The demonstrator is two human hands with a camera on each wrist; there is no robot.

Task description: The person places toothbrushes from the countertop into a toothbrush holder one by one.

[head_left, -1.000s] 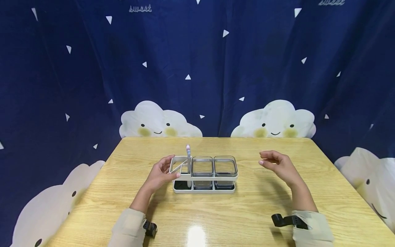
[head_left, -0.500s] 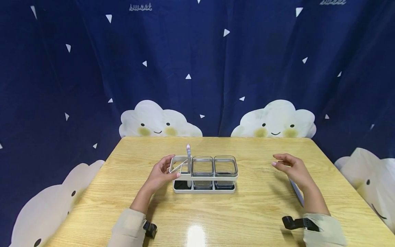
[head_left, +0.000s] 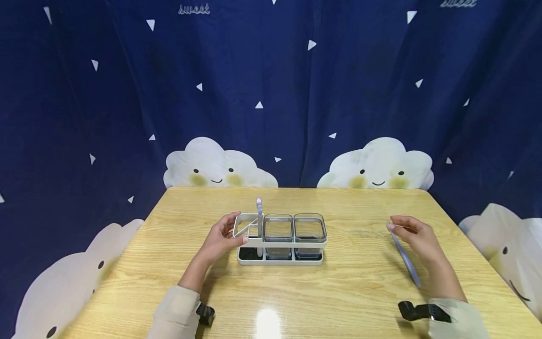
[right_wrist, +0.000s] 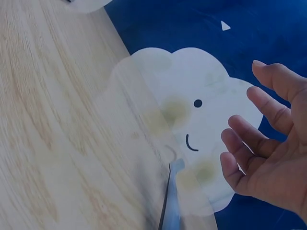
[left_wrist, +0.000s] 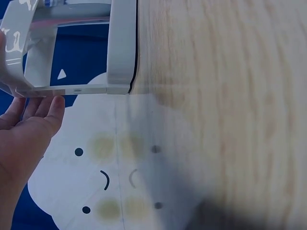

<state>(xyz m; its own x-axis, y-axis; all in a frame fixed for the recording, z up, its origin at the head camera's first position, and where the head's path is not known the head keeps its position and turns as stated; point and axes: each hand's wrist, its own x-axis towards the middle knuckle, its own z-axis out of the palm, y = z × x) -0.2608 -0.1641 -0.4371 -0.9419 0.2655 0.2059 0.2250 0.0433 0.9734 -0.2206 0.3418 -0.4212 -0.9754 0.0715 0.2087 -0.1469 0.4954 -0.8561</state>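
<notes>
In the head view, a white toothbrush rack (head_left: 283,245) stands mid-table with two clear square tumblers (head_left: 277,229) in it and an upright toothbrush (head_left: 259,216) in its divided left section. My left hand (head_left: 223,236) grips the rack's left end, thumb on the front rail and fingers round the back; the left wrist view shows its fingertips against the rack's side (left_wrist: 79,89). My right hand (head_left: 419,238) hovers with relaxed, bent fingers and holds nothing. Below it lies a slim blue-grey toothbrush-like stick (head_left: 407,261); its squared tip (right_wrist: 176,166) shows in the right wrist view.
The wooden table (head_left: 330,301) reaches back to a dark blue curtain (head_left: 279,94) printed with white triangles and smiling clouds. Each forearm wears a beige sleeve and a black wrist camera (head_left: 205,314).
My right hand has moved right and slightly toward me, bringing the slim blue-grey stick into sight. The left hand and rack have stayed in place.
</notes>
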